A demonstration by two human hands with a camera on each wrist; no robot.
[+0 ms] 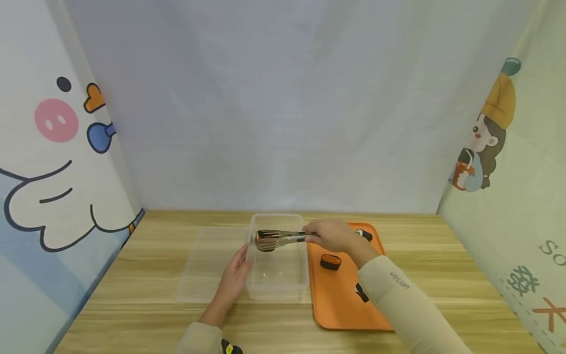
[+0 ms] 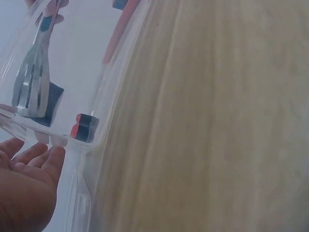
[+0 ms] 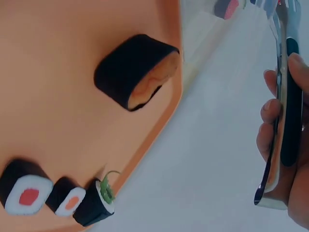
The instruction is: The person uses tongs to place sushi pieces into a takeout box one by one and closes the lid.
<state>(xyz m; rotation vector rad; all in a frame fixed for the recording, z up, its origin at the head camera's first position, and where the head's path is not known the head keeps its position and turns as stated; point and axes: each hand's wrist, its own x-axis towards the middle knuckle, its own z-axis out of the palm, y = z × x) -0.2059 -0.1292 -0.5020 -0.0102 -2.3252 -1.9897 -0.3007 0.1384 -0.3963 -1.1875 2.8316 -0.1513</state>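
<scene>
staged tabletop booth: cartoon curtains [image 1: 53,147] (plain backdrop [image 1: 283,108]), wooden table [image 1: 442,275].

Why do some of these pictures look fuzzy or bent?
Head view: sharp, evenly lit, wide-angle curving at the edges. Left wrist view: the clear plastic container blurs and ghosts the tongs. Right wrist view: the sushi roll is slightly soft.

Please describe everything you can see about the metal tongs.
The tongs look like shiny metal, with slotted, fork-like tips and a dark part on the handle. The right hand grips the handle. They lie roughly level, tips pointing left, over the far end of the clear plastic container. Whether the tips hold anything cannot be told.
</scene>
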